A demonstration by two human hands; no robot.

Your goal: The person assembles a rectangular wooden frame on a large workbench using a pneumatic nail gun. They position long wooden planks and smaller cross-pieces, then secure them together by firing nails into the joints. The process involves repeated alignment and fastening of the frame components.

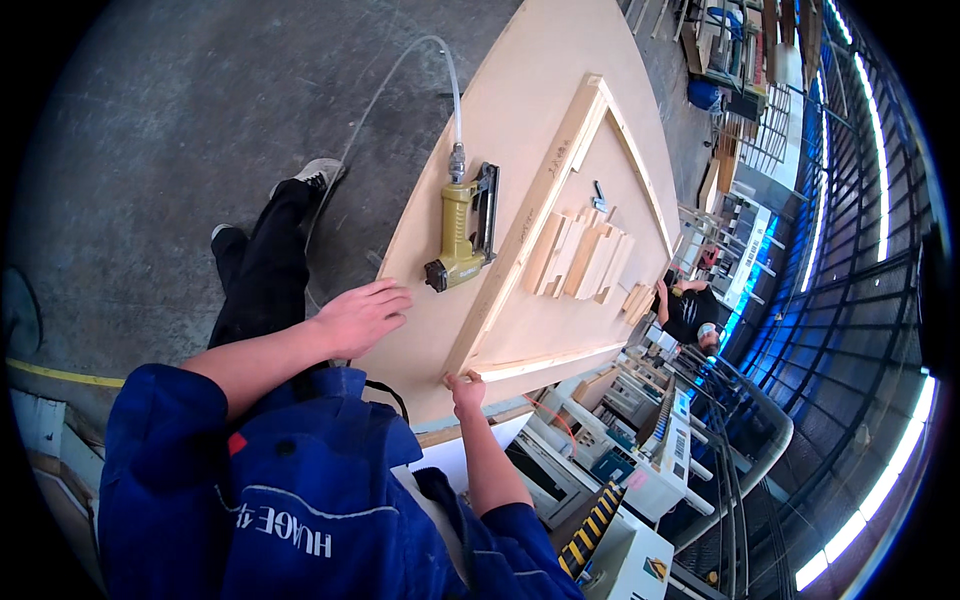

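Observation:
A light wooden frame (520, 235) of narrow strips lies on a large pale board (540, 80). My right hand (463, 390) grips the near corner of the frame, thumb and fingers closed around the wood. Left of it, my left hand (365, 318) is over the board's near left edge with its fingers stretched out and nothing in it. Just beyond that hand lies an olive-coloured pneumatic nail gun (461, 235), joined to a clear air hose (375, 95). Several short wooden blocks (580, 258) sit inside the frame, with small dark metal strips (599, 197) close by.
At the far right side of the board stands another person (692, 312) in a dark top, one hand near some small wood pieces (638, 302). White machinery (660, 470) and a black-yellow striped bar (590, 527) are to the right. Grey floor (200, 110) lies left.

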